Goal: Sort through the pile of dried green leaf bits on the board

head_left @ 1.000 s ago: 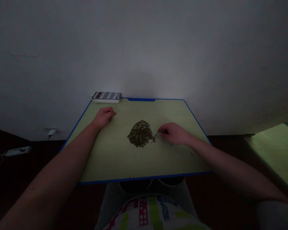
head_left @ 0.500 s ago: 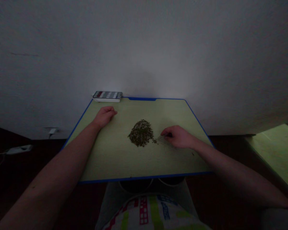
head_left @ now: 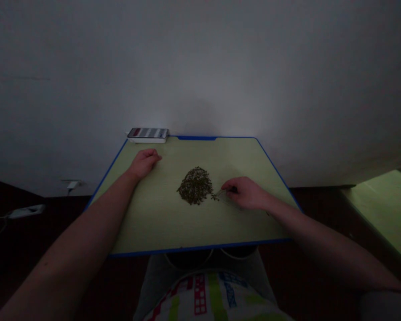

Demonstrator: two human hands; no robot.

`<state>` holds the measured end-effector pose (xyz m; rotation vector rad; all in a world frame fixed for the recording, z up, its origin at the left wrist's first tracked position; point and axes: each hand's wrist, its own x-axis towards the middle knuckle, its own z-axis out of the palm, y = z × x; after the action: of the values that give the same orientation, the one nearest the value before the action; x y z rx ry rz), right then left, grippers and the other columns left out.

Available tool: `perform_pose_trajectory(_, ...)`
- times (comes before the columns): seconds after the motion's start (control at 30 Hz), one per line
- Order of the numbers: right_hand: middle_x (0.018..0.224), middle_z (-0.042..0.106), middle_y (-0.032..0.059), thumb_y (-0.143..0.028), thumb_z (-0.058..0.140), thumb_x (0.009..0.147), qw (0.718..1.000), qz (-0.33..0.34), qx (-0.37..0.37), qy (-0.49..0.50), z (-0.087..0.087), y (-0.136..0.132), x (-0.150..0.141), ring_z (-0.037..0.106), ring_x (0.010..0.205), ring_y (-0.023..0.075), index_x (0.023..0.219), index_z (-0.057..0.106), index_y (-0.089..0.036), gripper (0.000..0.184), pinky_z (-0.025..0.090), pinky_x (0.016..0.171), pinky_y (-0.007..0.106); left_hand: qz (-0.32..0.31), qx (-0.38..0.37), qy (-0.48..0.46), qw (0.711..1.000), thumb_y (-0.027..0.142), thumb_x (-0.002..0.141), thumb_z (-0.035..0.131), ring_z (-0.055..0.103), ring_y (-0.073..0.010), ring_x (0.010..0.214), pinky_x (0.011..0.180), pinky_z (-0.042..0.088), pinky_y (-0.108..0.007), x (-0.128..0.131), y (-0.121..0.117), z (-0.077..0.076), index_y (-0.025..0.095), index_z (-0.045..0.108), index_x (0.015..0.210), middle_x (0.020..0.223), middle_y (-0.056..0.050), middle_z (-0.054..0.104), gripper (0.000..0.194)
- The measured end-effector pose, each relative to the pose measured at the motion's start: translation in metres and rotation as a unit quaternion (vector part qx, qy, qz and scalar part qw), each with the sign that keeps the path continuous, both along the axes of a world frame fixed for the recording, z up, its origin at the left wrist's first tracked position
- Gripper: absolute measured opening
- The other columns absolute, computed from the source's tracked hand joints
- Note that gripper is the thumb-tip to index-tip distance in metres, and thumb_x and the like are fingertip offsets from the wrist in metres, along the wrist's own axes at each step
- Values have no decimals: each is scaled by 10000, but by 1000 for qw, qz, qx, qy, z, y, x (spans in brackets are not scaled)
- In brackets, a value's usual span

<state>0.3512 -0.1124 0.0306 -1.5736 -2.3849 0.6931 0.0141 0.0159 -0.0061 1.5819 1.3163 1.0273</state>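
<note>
A pile of small dark greenish-brown grains (head_left: pixel 195 186) lies at the middle of the pale tabletop (head_left: pixel 160 223). A few loose grains (head_left: pixel 215 197) trail off its right side. To the right of the pile, my right hand (head_left: pixel 243 191) pinches a thin pair of tweezers (head_left: pixel 221 192), whose tips reach the loose grains. Whether a grain sits between the tips is too small to tell. Left of the pile and farther back, my left hand (head_left: pixel 145 163) rests on the tabletop with its fingers curled in, and nothing shows in it.
On the back left corner a phone (head_left: pixel 149 133) lies on a white box (head_left: pixel 147 140). Blue edging (head_left: pixel 197 138) runs round the table, and a wall (head_left: pixel 200 67) rises right behind it. A power strip (head_left: pixel 26 211) lies on the floor at left.
My right hand has shifted slightly left and down, bringing the tweezers' tips closer to the loose grains. My left hand stays in place on the table.
</note>
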Motion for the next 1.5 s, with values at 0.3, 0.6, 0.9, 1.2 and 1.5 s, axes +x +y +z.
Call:
perform_pose_trajectory(0.3,817,706,46,-136,521,740,998,-55,22,3,2,7,17,628,706,151,960,688,-150,276,457,644,246,0,-5,7,1000,307,634,572,297,-62,395,419,220,-230,0,-1,1,186,399,522,413,65,354,240)
perform_pose_trajectory(0.6,906,710,73,-91,514,720,999,-31,10,-34,-3,37,8,632,777,169,1000,686,-135,333,458,710,247,-6,1,4,1000,313,648,578,285,-66,400,420,209,-238,-1,1,-2,188,391,519,420,63,343,259)
perform_pose_trajectory(0.9,812,707,55,-81,537,689,999,-20,-31,-36,1,20,5,623,699,158,870,694,-144,248,439,635,238,-4,-1,3,1000,321,646,580,282,-64,402,424,209,-237,0,1,-1,190,388,524,421,64,338,262)
perform_pose_trajectory(1.2,788,696,41,-109,509,705,1000,-26,-6,-4,-8,6,4,604,665,138,912,689,-153,277,422,601,226,-7,-1,-9,1000,312,645,584,282,-65,387,409,200,-237,-2,4,-4,191,404,528,413,65,337,246)
perform_pose_trajectory(1.5,809,709,49,-115,508,704,1000,-28,-3,-3,-5,9,-1,615,677,145,927,692,-153,292,428,614,230,-3,0,7,1000,313,650,578,283,-59,389,415,204,-236,-1,1,-1,187,402,521,411,67,345,252)
